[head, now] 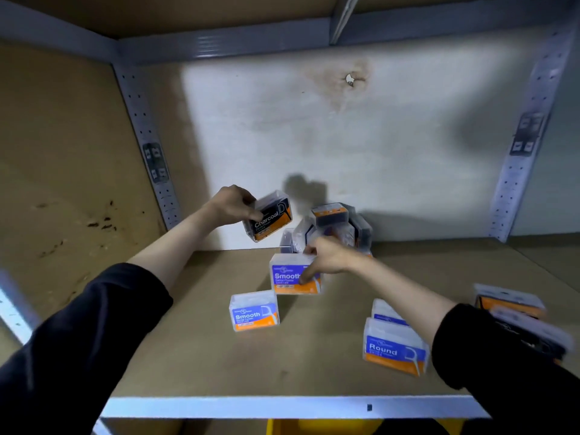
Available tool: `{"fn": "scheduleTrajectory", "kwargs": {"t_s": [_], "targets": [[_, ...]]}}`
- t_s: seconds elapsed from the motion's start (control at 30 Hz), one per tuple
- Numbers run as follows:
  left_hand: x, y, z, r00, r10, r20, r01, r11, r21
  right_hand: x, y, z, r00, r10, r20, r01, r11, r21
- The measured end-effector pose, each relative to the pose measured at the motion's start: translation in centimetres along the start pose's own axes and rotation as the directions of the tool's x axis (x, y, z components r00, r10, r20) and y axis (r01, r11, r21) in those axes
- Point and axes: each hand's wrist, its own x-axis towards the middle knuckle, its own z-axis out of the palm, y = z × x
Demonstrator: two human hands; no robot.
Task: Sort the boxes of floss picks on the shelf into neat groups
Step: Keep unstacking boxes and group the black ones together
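My left hand grips a black Charcoal box and holds it tilted in the air above the shelf. My right hand pinches the top right of a purple Smooth box that stands upright on the shelf board. A second Smooth box stands in front of it, to the left. Behind my right hand lies a jumbled pile of boxes against the back wall. Two blue Round boxes stand one behind the other at the front right.
Black and orange boxes lie blurred at the far right behind my right sleeve. Grey perforated uprights flank the bay. The shelf's white front rail runs along the near edge. A yellow bin shows below.
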Motion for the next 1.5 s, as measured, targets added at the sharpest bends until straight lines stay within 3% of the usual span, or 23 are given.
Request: {"fn": "scheduleTrajectory", "kwargs": {"t_s": [0.27, 0.5, 0.97, 1.17, 1.37, 1.5], "targets": [[-2.3, 0.4, 0.0, 0.999, 0.048, 0.012, -0.049, 0.997, 0.053, -2.3, -2.0, 5.7, 0.997, -0.057, 0.054, 0.052, 0.995, 0.088], [-3.1, 0.6, 0.4, 0.997, 0.062, 0.034, -0.064, 0.996, 0.057, -1.5, -2.2, 8.7, 1.000, -0.005, -0.008, 0.006, 0.993, 0.114], [-3.4, 0.4, 0.7, 0.996, 0.068, 0.059, -0.072, 0.995, 0.067, -1.9, -1.2, 11.0, 0.998, 0.059, -0.016, -0.057, 0.992, 0.117], [-3.3, 1.3, 1.7, 0.993, 0.076, 0.085, -0.081, 0.995, 0.062, -2.6, -1.2, 10.5, 1.000, 0.017, 0.014, -0.019, 0.992, 0.126], [-2.7, 3.9, 2.4, 0.987, 0.125, 0.100, -0.131, 0.990, 0.050, -4.7, -0.8, 7.6, 0.990, -0.030, -0.141, 0.043, 0.995, 0.085], [-2.0, 7.1, 3.4, 0.975, 0.191, 0.110, -0.192, 0.981, -0.001, -7.2, 1.6, 4.6, 0.940, 0.043, -0.338, -0.044, 0.999, 0.005]]}}
